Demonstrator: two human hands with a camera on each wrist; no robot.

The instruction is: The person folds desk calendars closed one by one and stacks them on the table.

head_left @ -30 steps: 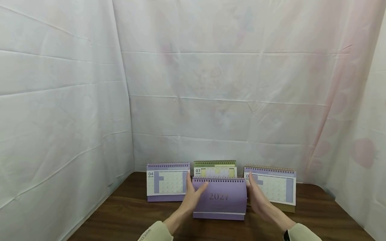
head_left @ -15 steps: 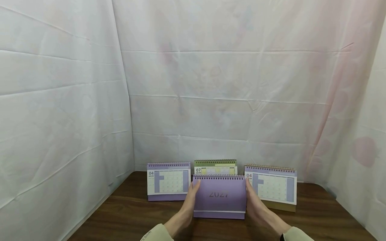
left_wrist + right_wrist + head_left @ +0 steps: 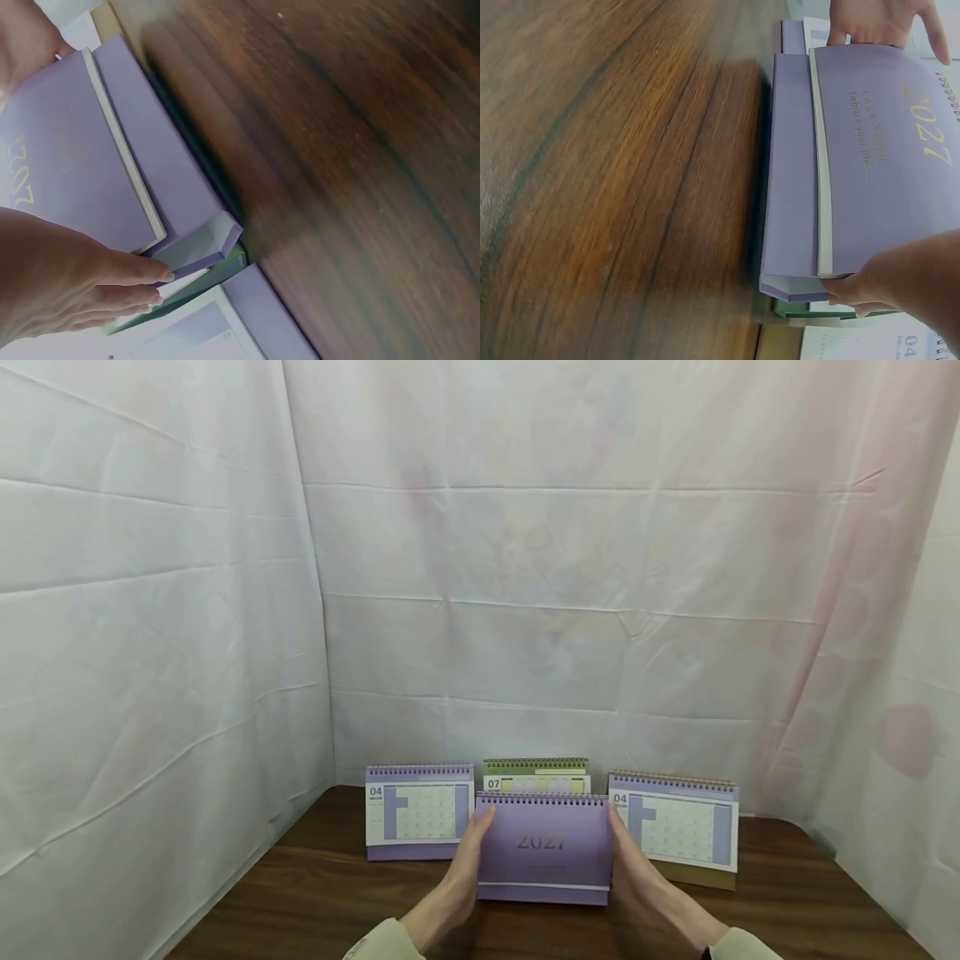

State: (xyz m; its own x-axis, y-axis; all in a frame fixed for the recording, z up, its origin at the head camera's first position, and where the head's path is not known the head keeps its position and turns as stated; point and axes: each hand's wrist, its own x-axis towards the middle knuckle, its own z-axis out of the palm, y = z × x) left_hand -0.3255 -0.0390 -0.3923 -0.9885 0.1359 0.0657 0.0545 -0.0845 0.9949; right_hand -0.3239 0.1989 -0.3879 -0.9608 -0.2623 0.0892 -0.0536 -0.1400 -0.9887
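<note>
A purple flip desk calendar (image 3: pixel 543 852) marked 2027 stands upright like a tent at the front middle of the table. My left hand (image 3: pixel 463 864) grips its left side edge, with the thumb up along the front cover. On the opposite edge my right hand (image 3: pixel 637 868) holds it the same way. Through the left wrist view, the fingers of the left hand (image 3: pixel 82 277) lie along the open triangular end of the base. In the right wrist view, the right hand (image 3: pixel 907 277) has its fingertips at the lower corner of the cover pages.
Close behind stands a green calendar (image 3: pixel 536 767), partly covered. A purple calendar (image 3: pixel 418 814) showing 04 is at left; a calendar with a tan base (image 3: pixel 678 822) is at right. White cloth walls (image 3: pixel 480 543) enclose the dark wooden table (image 3: pixel 300 910).
Both hands have come inward from beside the purple calendar and taken hold of its side edges. The calendar has shifted only slightly; the three behind stay put.
</note>
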